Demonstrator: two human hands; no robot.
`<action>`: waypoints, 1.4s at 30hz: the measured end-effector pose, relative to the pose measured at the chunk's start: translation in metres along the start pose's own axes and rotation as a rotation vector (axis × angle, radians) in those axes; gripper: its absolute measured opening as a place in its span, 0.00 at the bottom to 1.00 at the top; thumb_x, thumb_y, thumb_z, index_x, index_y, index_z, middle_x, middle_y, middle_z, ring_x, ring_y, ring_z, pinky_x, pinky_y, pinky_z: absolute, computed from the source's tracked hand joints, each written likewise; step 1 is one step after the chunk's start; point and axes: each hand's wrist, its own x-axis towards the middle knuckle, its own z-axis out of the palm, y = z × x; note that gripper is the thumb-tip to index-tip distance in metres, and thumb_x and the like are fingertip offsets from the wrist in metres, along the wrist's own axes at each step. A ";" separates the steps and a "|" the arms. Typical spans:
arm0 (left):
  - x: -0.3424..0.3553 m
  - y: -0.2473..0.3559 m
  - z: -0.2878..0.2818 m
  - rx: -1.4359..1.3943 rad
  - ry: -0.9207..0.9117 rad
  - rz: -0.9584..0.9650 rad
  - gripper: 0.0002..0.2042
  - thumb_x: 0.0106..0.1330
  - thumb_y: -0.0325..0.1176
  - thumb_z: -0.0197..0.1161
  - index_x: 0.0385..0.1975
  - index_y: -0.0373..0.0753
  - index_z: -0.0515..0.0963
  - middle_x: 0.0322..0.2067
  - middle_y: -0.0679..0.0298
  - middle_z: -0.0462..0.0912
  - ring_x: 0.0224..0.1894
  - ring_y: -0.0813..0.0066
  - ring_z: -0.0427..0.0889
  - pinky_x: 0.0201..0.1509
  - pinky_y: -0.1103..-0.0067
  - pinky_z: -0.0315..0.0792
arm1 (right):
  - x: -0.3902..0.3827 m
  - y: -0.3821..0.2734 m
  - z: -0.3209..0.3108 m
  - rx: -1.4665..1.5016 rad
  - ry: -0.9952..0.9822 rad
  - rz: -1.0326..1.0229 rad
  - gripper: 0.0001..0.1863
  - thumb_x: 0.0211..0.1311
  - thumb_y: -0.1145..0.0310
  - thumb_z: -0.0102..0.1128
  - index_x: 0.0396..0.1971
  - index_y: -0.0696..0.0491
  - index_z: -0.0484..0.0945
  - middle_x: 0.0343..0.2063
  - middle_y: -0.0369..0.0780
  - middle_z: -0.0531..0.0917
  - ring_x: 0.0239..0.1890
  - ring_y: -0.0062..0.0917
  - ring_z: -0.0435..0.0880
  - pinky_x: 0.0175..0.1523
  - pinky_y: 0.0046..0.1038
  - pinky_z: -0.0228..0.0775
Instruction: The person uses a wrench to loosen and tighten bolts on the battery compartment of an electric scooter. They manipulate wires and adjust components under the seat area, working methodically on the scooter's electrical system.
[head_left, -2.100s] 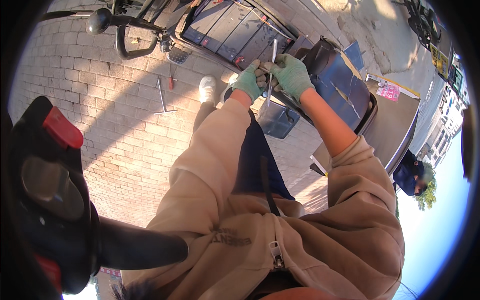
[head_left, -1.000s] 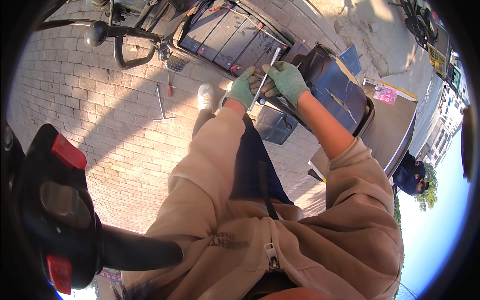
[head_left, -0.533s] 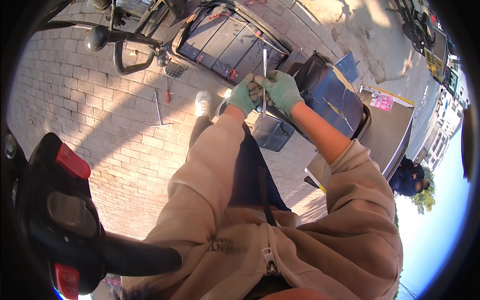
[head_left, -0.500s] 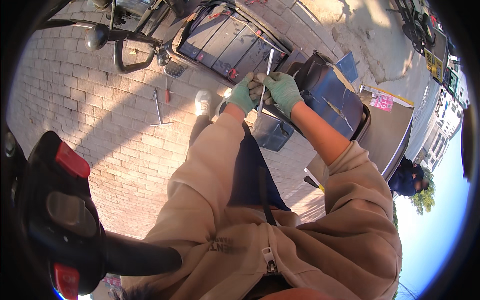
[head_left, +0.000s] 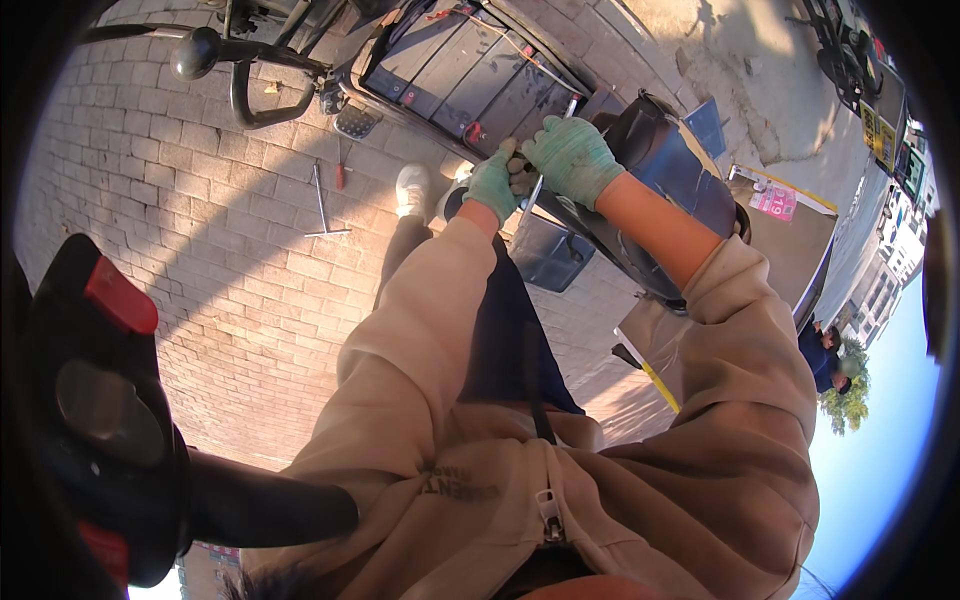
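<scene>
Both hands wear green gloves with greyish fingertips and meet beside an open battery compartment. My right hand (head_left: 575, 160) is wrapped round a slim silver metal rod (head_left: 537, 190); one end sticks out above the glove and the other below it. Close against it, my left hand (head_left: 493, 187) has its fingers pinched together by the rod; anything between them is hidden. Just beyond the hands lie several dark battery blocks (head_left: 452, 92) in a row, with a red wire loop (head_left: 474, 132) at the near end.
A cracked dark seat (head_left: 665, 165) stands at the right, near a black plastic box (head_left: 550, 250). On the brick paving lie a T-handle wrench (head_left: 322, 200) and a red-handled screwdriver (head_left: 340, 175). A black handlebar grip (head_left: 270, 505) fills the lower left. Two people (head_left: 828, 355) are far right.
My right hand has rolled over the rod, its back now facing up, and covers more of it. The left hand stays close beside it. The view has shifted slightly.
</scene>
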 end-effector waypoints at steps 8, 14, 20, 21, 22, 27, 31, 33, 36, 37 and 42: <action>-0.023 -0.014 -0.017 0.024 0.023 0.030 0.10 0.75 0.40 0.53 0.36 0.42 0.75 0.21 0.70 0.71 0.14 0.80 0.62 0.15 0.81 0.57 | 0.018 0.000 -0.015 0.057 -0.317 0.186 0.18 0.62 0.54 0.55 0.29 0.51 0.88 0.29 0.43 0.87 0.37 0.40 0.87 0.41 0.40 0.78; -0.047 -0.030 -0.028 0.269 0.069 -0.026 0.10 0.77 0.41 0.50 0.35 0.45 0.73 0.15 0.74 0.60 0.12 0.83 0.52 0.15 0.83 0.46 | 0.021 -0.006 -0.005 0.140 -0.268 0.325 0.22 0.68 0.53 0.49 0.31 0.51 0.88 0.31 0.44 0.87 0.38 0.41 0.87 0.41 0.42 0.77; -0.070 -0.034 -0.022 0.425 0.041 -0.019 0.11 0.76 0.42 0.53 0.36 0.42 0.73 0.15 0.74 0.62 0.13 0.84 0.55 0.15 0.82 0.48 | 0.022 -0.008 0.002 0.175 -0.236 0.446 0.23 0.72 0.52 0.46 0.36 0.50 0.88 0.35 0.43 0.88 0.41 0.39 0.87 0.43 0.42 0.76; -0.075 -0.033 -0.019 0.483 0.040 0.019 0.11 0.76 0.42 0.53 0.37 0.42 0.73 0.15 0.74 0.62 0.13 0.84 0.56 0.16 0.83 0.49 | 0.022 -0.007 0.003 0.192 -0.230 0.445 0.23 0.72 0.51 0.46 0.36 0.50 0.88 0.35 0.43 0.88 0.41 0.39 0.87 0.44 0.42 0.76; -0.081 -0.032 -0.016 0.547 0.048 0.053 0.11 0.75 0.43 0.54 0.38 0.42 0.74 0.15 0.74 0.63 0.14 0.84 0.56 0.16 0.83 0.50 | 0.022 -0.004 0.005 0.164 -0.244 0.444 0.23 0.72 0.51 0.46 0.36 0.50 0.88 0.35 0.43 0.88 0.41 0.39 0.87 0.44 0.42 0.76; -0.120 -0.024 -0.003 0.832 0.035 0.162 0.14 0.75 0.44 0.55 0.46 0.40 0.76 0.17 0.74 0.65 0.15 0.85 0.60 0.18 0.85 0.54 | 0.018 0.020 0.016 -0.074 -0.250 0.185 0.15 0.62 0.60 0.55 0.31 0.51 0.88 0.31 0.44 0.88 0.37 0.39 0.87 0.40 0.40 0.78; -0.151 -0.010 0.001 0.938 0.011 0.155 0.16 0.75 0.45 0.53 0.46 0.37 0.77 0.16 0.74 0.65 0.16 0.85 0.60 0.19 0.85 0.55 | 0.022 0.028 0.019 -0.171 -0.226 0.054 0.10 0.54 0.64 0.59 0.27 0.51 0.88 0.29 0.44 0.87 0.34 0.38 0.87 0.37 0.39 0.78; -0.158 -0.008 0.005 0.979 0.027 0.155 0.17 0.75 0.45 0.53 0.47 0.37 0.77 0.16 0.74 0.64 0.16 0.85 0.60 0.19 0.84 0.55 | 0.025 0.026 0.017 -0.112 -0.225 0.120 0.11 0.56 0.63 0.59 0.27 0.51 0.88 0.29 0.44 0.88 0.35 0.39 0.87 0.37 0.39 0.78; -0.160 -0.010 0.012 0.970 0.033 0.172 0.18 0.75 0.46 0.52 0.48 0.37 0.77 0.16 0.74 0.64 0.15 0.85 0.59 0.18 0.84 0.55 | 0.023 0.017 0.012 0.070 -0.231 0.285 0.11 0.55 0.62 0.61 0.29 0.50 0.89 0.30 0.43 0.88 0.35 0.40 0.88 0.37 0.39 0.78; -0.159 -0.011 0.015 0.964 0.054 0.191 0.18 0.75 0.46 0.53 0.48 0.36 0.77 0.16 0.74 0.64 0.16 0.85 0.59 0.18 0.84 0.56 | 0.021 0.013 0.011 0.096 -0.249 0.295 0.11 0.53 0.63 0.63 0.31 0.50 0.89 0.30 0.44 0.88 0.35 0.39 0.88 0.37 0.39 0.78; -0.155 -0.021 0.039 0.938 0.094 0.248 0.21 0.72 0.50 0.58 0.48 0.35 0.77 0.17 0.73 0.65 0.16 0.87 0.61 0.19 0.85 0.56 | 0.007 0.012 -0.012 -0.078 -0.321 0.043 0.11 0.52 0.62 0.64 0.31 0.49 0.89 0.30 0.42 0.88 0.34 0.36 0.88 0.36 0.39 0.78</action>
